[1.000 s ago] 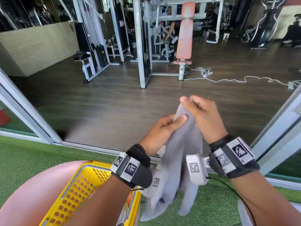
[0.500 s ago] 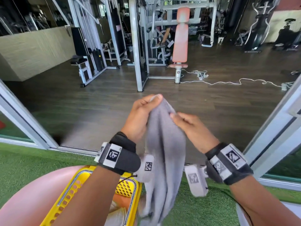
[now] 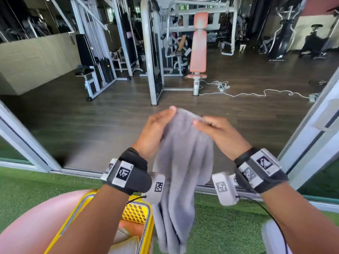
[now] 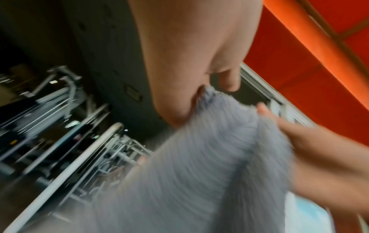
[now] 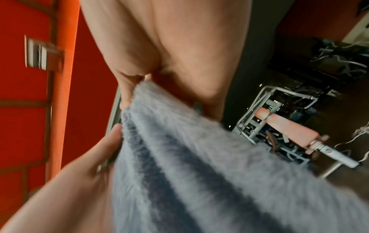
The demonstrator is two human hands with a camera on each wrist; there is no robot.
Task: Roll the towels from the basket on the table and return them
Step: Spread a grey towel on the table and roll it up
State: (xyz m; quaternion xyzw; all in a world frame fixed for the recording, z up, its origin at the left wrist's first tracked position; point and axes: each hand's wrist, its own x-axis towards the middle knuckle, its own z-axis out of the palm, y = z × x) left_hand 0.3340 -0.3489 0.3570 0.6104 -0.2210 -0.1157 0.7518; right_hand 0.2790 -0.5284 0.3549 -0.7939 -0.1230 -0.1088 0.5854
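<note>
A grey towel (image 3: 183,162) hangs in the air in front of me, held by its top edge. My left hand (image 3: 169,114) pinches the towel's upper left corner and my right hand (image 3: 200,121) pinches the upper right. The cloth drapes in loose folds down past both wrists. In the left wrist view my left hand (image 4: 196,100) nips the towel (image 4: 199,165) between thumb and fingers. In the right wrist view the right hand (image 5: 135,85) grips the towel (image 5: 199,165) edge. The yellow basket (image 3: 146,226) sits at lower left on a pink round table (image 3: 27,226), with more folded cloth (image 3: 126,239) inside.
Green artificial turf (image 3: 220,226) covers the ground below the towel. A sliding door track (image 3: 77,170) leads to a wooden gym floor with weight machines (image 3: 198,52) and a white cable (image 3: 256,93). A white object (image 3: 271,235) shows at lower right.
The right hand has slid off the top of the towel to its right edge and the left hand has taken the top left corner. The hands have drawn apart, spreading the cloth.
</note>
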